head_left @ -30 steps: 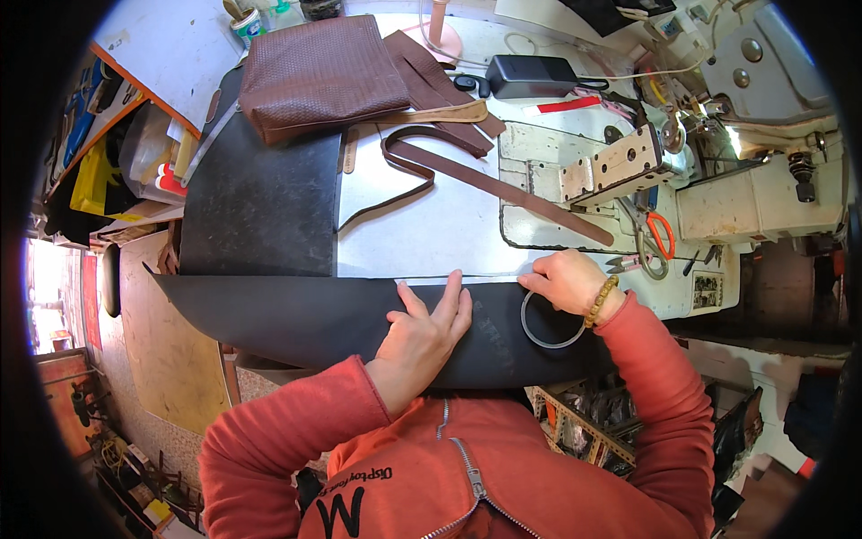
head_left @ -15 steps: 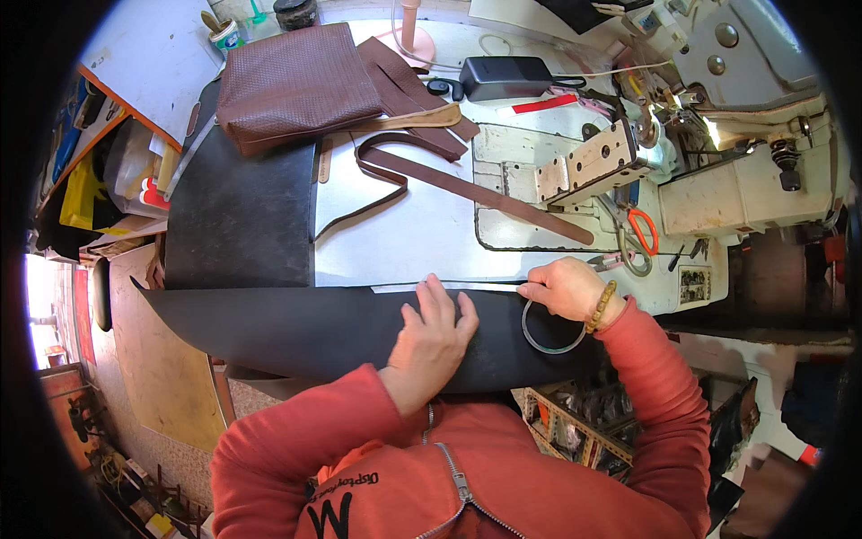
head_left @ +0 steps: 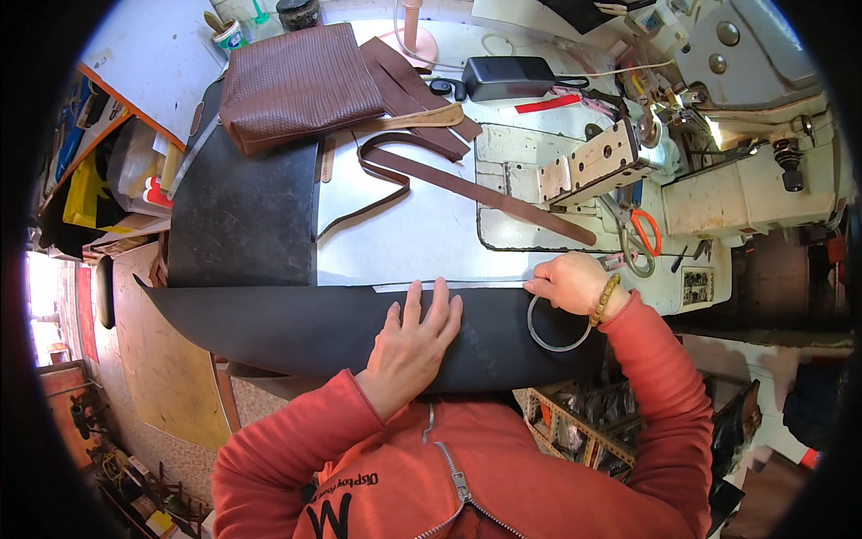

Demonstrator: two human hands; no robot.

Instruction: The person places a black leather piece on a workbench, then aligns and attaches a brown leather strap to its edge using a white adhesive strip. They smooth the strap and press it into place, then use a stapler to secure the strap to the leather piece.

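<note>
Left fingers [head_left: 437, 313] atop black sheet [head_left: 269, 319]

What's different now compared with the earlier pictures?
The right hand has edged right along the black sheet over the past second, the pale ring moving with it. The left hand has shifted left in the last half second. Nothing was visibly let go or taken. The brown bag, brown strap and scissors stayed put.
</note>
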